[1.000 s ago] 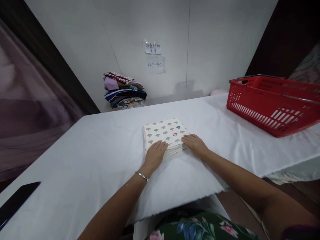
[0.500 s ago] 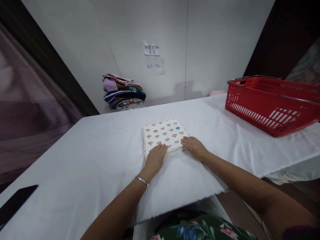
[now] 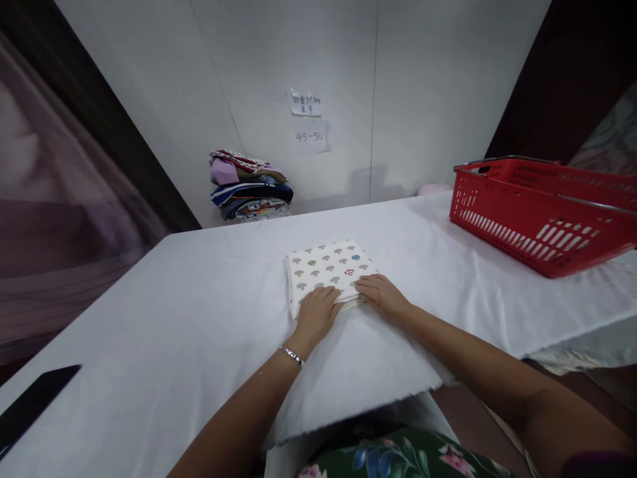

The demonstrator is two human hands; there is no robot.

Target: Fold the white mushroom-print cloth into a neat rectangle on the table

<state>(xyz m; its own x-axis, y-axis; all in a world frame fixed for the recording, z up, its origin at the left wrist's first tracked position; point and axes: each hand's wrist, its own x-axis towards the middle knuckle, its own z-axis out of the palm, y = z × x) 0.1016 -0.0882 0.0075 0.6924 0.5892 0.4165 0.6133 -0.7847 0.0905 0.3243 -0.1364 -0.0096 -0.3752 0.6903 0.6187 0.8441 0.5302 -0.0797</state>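
Note:
A cream cloth (image 3: 326, 264) printed with grey, green, blue and red mushrooms lies folded into a flat, layered rectangle on the white-covered table. My left hand (image 3: 317, 315) rests on its near edge, fingers stretched over the top and the thumb by the front fold. On the near right corner lies my right hand (image 3: 383, 297), its fingers flat on the print and its thumb hidden. The two hands are close together, with a short stretch of the folded edge showing between them.
A red plastic basket (image 3: 512, 219) with metal handles stands on the table (image 3: 199, 318) at the right. Against the wall at the back left is a stack of folded fabrics (image 3: 251, 186). A dark flat object (image 3: 37, 405) lies at the left edge. Paper notes (image 3: 309, 136) hang on the wall.
Both hands have slid slightly inward along the near edge of the cloth, my left to the right and my right to the left. The cloth stays folded in place.

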